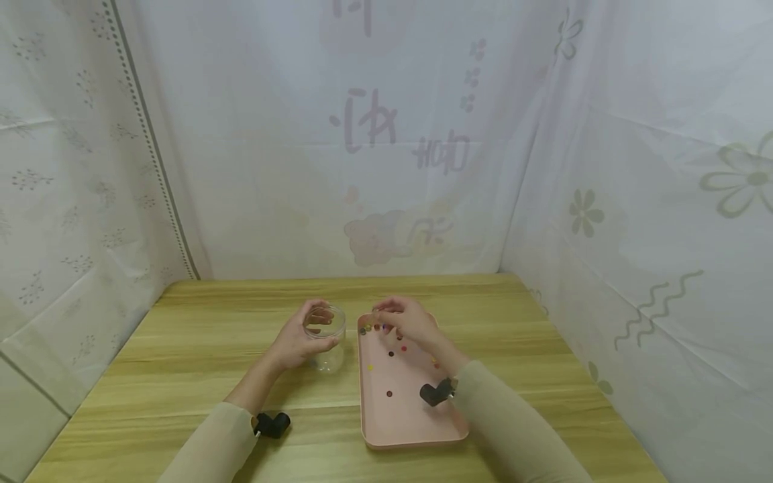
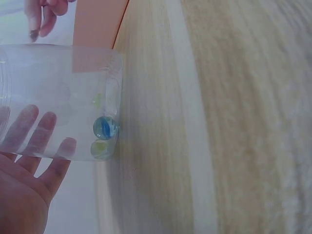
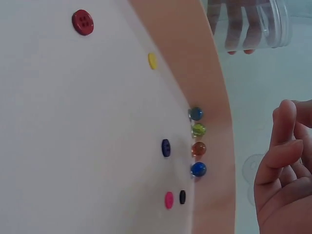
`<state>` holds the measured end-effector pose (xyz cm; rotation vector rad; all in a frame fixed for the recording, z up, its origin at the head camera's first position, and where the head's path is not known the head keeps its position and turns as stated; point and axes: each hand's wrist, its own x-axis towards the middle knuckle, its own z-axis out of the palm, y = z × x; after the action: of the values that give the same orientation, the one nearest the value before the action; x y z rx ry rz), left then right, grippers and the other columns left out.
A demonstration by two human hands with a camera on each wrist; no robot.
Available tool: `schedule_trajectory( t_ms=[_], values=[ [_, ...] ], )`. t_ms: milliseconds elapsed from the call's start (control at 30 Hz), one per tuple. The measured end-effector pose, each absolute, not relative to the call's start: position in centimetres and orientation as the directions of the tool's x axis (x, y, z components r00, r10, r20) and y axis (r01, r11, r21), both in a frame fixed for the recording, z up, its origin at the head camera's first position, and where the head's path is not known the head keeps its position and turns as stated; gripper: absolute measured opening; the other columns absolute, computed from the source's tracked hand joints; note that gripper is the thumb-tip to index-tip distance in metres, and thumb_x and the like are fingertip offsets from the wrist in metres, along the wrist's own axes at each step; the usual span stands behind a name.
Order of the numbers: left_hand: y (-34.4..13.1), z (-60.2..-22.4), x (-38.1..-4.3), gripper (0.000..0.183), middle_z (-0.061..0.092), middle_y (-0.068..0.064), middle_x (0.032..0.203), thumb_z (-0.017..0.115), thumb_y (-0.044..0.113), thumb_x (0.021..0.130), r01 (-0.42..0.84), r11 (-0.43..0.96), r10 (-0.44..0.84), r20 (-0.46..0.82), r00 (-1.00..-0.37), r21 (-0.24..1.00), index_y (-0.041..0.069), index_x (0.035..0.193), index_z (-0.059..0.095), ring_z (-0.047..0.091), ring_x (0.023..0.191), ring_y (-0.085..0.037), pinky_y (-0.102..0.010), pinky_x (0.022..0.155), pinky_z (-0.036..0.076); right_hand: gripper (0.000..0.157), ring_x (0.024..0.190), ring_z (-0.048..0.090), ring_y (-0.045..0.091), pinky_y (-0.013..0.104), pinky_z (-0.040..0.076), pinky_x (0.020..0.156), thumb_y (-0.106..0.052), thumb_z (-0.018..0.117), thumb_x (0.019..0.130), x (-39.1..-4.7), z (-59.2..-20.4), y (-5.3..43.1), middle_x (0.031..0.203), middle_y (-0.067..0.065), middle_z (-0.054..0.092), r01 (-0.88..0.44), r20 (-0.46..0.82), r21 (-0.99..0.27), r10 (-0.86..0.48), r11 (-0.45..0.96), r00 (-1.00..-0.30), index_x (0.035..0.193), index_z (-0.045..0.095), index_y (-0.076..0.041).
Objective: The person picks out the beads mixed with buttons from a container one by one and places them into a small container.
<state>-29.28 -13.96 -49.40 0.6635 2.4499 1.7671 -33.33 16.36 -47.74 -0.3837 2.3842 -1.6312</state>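
My left hand (image 1: 300,341) grips a clear plastic jar (image 1: 329,345), thumb on the near side and fingers around the far side. Near the jar's base, in the left wrist view, lie a blue-swirled marble (image 2: 105,127) and a yellowish one (image 2: 100,149). Over the far end of the pink tray (image 1: 401,426) is my right hand (image 1: 410,323), its thumb and fingers brought together. A small dark thing (image 2: 33,34) shows at its fingertips in the left wrist view; I cannot tell its kind. Several marbles (image 3: 199,148) line the tray's wall below that hand.
Loose buttons lie across the tray floor, among them a red one (image 3: 83,22), a yellow one (image 3: 152,61) and a pink one (image 3: 169,200). Tray and jar are side by side on a wood-grain table (image 1: 199,349). White printed curtains (image 1: 290,134) hang behind and at both sides.
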Motion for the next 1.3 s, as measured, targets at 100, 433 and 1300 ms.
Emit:
schedule_trajectory(
  t_ms=[100,433,1300],
  values=[
    [-13.9,-49.4,-29.3,0.074,0.060,-0.028,0.148,0.087,0.015,0.094,0.313,0.255,0.367,0.207,-0.907,0.915,0.006,0.154,0.045,0.057,0.139,-0.053,-0.058,0.107,0.059,0.036,0.087,0.074,0.023,0.035,0.053,0.066,-0.034,0.076,0.105,-33.3,-47.3,16.5,0.120,0.009,0.078,-0.083,-0.036,-0.938,-0.334,0.336,-0.942,0.135,0.073,-0.014],
    [-14.0,-49.6,-29.4,0.075,0.059,-0.028,0.148,0.087,0.015,0.093,0.310,0.253,0.365,0.207,-0.908,0.916,0.006,0.155,0.045,0.057,0.140,-0.053,-0.059,0.108,0.059,0.034,0.094,0.070,0.046,0.028,0.049,0.062,-0.031,0.075,0.107,-32.9,-45.6,16.2,0.123,0.015,0.074,-0.124,0.014,-0.948,-0.351,0.293,-0.936,0.136,0.072,-0.013],
    [-14.0,-49.7,-29.5,0.078,0.060,-0.027,0.148,0.087,0.017,0.093,0.300,0.259,0.357,0.197,-0.913,0.918,0.004,0.156,0.043,0.057,0.140,-0.052,-0.063,0.112,0.055,0.033,0.076,0.062,0.020,0.026,0.047,0.058,-0.021,0.072,0.108,-32.0,-41.3,13.2,0.127,0.022,0.069,-0.156,0.085,-0.979,-0.439,0.129,-0.894,0.138,0.069,-0.007]
  ],
)
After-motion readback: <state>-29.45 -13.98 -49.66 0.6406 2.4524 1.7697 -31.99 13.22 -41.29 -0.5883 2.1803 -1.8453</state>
